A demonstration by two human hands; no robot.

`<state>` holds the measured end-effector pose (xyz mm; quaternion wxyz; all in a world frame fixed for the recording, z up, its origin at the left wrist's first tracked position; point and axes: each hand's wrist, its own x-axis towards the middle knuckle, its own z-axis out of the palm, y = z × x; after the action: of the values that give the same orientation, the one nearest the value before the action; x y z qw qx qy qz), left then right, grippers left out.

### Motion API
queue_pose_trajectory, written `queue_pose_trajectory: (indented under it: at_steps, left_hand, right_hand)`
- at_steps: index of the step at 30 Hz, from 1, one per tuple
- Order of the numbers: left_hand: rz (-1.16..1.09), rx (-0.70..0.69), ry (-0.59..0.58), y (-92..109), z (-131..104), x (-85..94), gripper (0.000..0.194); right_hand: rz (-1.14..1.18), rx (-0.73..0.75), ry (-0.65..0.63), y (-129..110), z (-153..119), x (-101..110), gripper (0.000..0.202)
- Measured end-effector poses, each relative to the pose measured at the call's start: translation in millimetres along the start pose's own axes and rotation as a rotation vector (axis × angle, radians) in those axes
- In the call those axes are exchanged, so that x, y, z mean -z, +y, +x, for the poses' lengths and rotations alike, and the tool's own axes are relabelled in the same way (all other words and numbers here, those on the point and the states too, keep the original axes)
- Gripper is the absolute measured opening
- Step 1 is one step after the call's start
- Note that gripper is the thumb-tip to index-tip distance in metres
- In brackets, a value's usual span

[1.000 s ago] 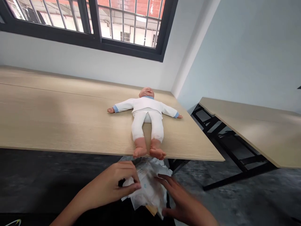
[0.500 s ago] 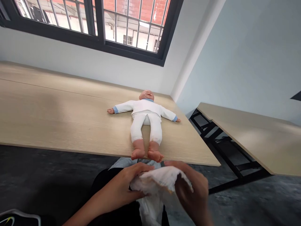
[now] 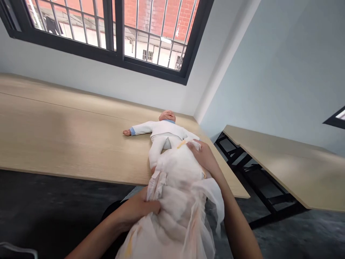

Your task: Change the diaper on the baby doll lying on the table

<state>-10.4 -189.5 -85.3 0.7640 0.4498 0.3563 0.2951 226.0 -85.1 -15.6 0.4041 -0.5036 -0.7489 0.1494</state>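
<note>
A white disposable diaper [image 3: 178,201] with yellowish strips hangs spread out and crumpled in front of me. My left hand [image 3: 142,208] is closed on its left side edge, thumb on top. My right hand [image 3: 203,154] pinches its far right corner, higher up and farther forward. Beyond it, a baby doll [image 3: 165,128] in white clothes with blue cuffs lies on its back on the table, arms stretched out. The diaper and my right hand cover much of the doll's lower legs, its feet and its hand on the right.
The doll lies on a pale wooden table [image 3: 67,144] against the wall beneath a barred window [image 3: 115,32]. A second wooden table [image 3: 283,162] with a black metal frame stands at the right, across a gap. Dark floor [image 3: 40,208] shows in front.
The diaper has gone from a bunched fold to a long spread sheet. My right hand has moved forward and up with its far corner; my left hand stays near and low.
</note>
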Motion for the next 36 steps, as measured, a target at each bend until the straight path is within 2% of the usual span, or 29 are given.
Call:
queue_pose_trajectory:
  at_steps: [2, 4, 7, 10, 11, 13, 16, 18, 21, 24, 28, 32, 34, 36]
  left_hand:
    - [-0.029, 0.026, 0.002, 2, -2, 2.8, 0.059]
    - [-0.045, 0.059, -0.008, 1, -5, 6.0, 0.056]
    - [-0.068, 0.103, 0.005, -5, -9, 10.3, 0.044]
    - [-0.097, 0.124, 0.049, -14, -9, 11.6, 0.036]
    - [-0.109, 0.125, 0.053, -17, -9, 10.8, 0.039]
    - [-0.111, 0.115, 0.034, -19, -10, 6.9, 0.048]
    - [-0.007, 0.057, -0.013, -16, -18, -1.9, 0.054]
    - [0.142, -0.019, -0.051, -11, -25, -6.4, 0.052]
    - [0.312, -0.127, -0.08, -4, -33, -7.9, 0.051]
    - [0.328, -0.157, -0.109, 0, -35, -5.6, 0.05]
    - [0.271, -0.104, -0.229, 1, -32, -2.5, 0.049]
    - [0.238, -0.036, -0.335, 3, -29, 1.6, 0.048]
    - [0.226, -0.037, -0.371, 4, -27, 3.0, 0.048]
    - [0.218, -0.039, -0.394, 4, -25, 3.2, 0.048]
  right_hand:
    - [0.021, -0.043, -0.08, 18, -5, -6, 0.036]
    - [0.009, -0.092, -0.099, 30, -16, -5, 0.035]
    - [0.007, -0.153, 0.014, 33, -41, 9, 0.037]
    - [-0.016, -0.134, 0.171, 15, -72, 27, 0.037]
    - [-0.05, -0.1, 0.182, 4, -83, 30, 0.033]
    - [-0.119, 0.029, 0.128, -20, -101, 25, 0.023]
    - [-0.257, 0.344, -0.027, -54, -115, 1, 0.03]
    - [-0.378, 0.524, -0.116, -66, -115, -18, 0.038]
    - [-0.431, 0.652, -0.174, -69, -109, -32, 0.027]
    - [-0.365, 0.643, -0.175, -61, -104, -29, 0.01]
    - [-0.157, 0.566, -0.174, -48, -100, -16, 0.007]
    - [-0.082, 0.384, -0.044, -39, -101, -4, 0.009]
    - [-0.078, 0.374, -0.113, -39, -105, -2, 0.009]
    - [-0.105, 0.425, -0.243, -42, -111, -2, 0.026]
